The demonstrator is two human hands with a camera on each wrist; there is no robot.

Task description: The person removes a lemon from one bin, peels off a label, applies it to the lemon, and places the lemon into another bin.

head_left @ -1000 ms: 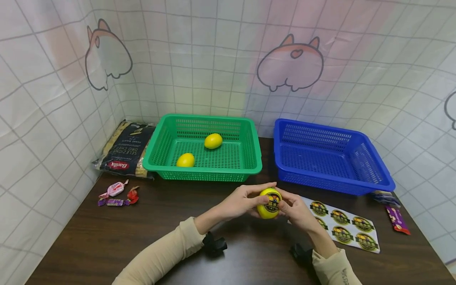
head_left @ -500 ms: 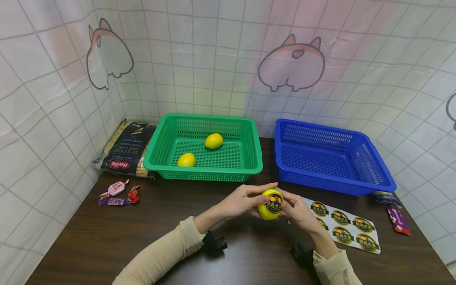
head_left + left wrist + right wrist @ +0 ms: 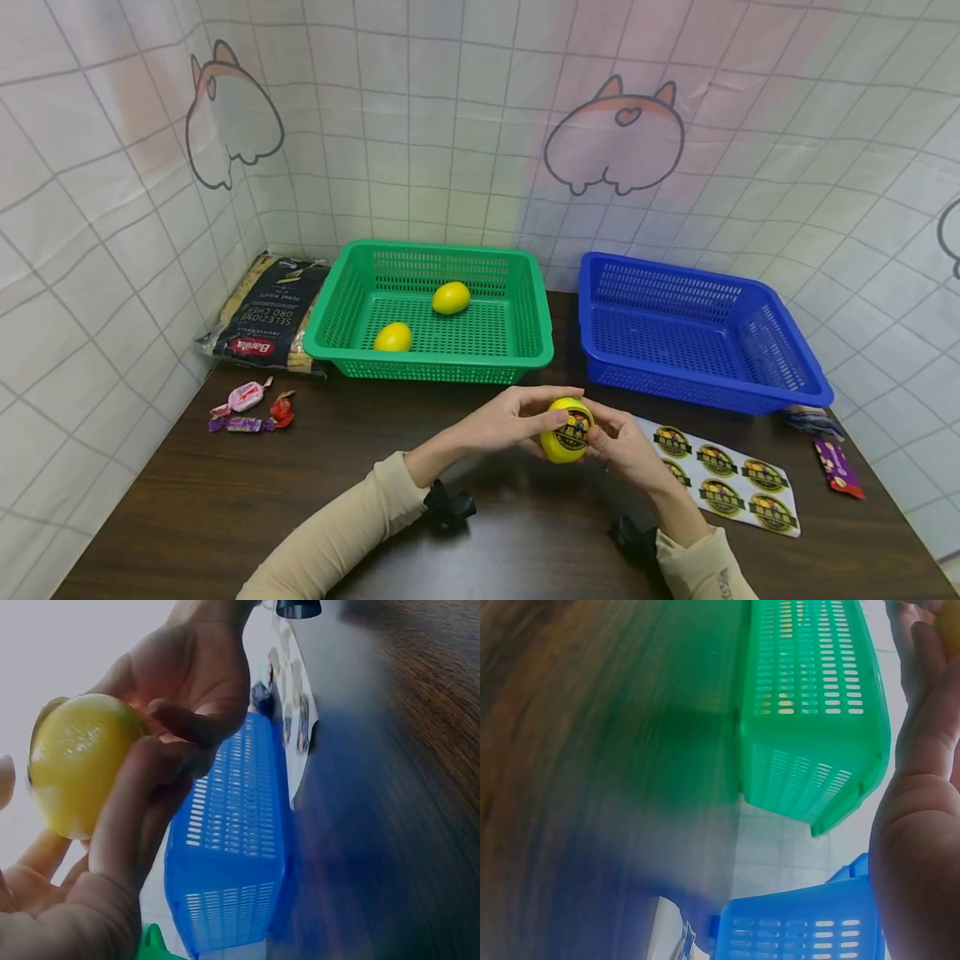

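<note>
Both hands, left hand point(image 3: 501, 423) and right hand point(image 3: 624, 446), grip a yellow plastic lemon point(image 3: 567, 430) (round dark sticker on it) between them, the blue slotted plastic basket point(image 3: 693, 333) beyond.

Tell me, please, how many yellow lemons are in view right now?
3. Two lie in the green basket: one lemon toward the back, one near the front left. The third, stickered lemon is held between the left hand and right hand.

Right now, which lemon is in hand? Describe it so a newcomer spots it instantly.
On the dark table, in front of the green basket, both hands hold one lemon. Unlike the two plain lemons in the basket, it carries a round dark sticker.
</note>
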